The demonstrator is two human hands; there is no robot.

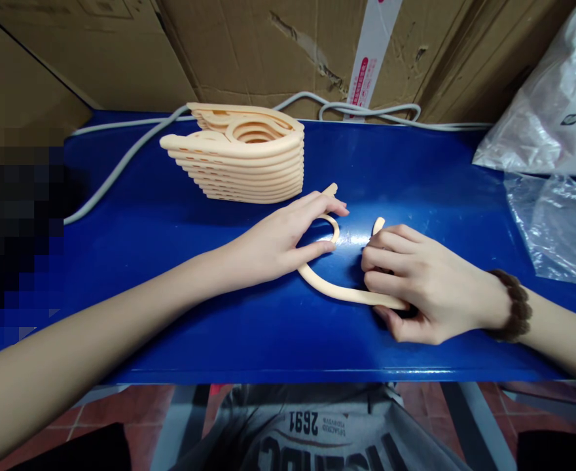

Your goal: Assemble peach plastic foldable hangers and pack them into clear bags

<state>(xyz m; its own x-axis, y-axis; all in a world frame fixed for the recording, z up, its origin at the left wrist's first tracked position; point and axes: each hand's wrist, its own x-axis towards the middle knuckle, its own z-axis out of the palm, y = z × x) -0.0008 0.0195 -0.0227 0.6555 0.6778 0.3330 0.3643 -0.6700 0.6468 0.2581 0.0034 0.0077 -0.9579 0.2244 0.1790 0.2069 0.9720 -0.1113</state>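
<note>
A thin, curved beige plastic piece (334,288), shaped like a hanger, lies low over the blue table between my hands. My left hand (295,232) rests over its looped end, with thumb and forefinger apart on either side of the loop and the palm hiding part of it. At the other end, my right hand (406,278) is closed round the piece, its thumb below the long bar and its fingers curled above. A short beige tip (379,225) sticks out past those knuckles. Behind my left hand stands a neat stack of matching beige pieces (253,163).
Along the back of the blue table (249,347) runs a pale cable (121,171), looping near the cardboard boxes (258,52). Clear plastic bags (548,111) lie at the right. The table's front edge is close to my lap.
</note>
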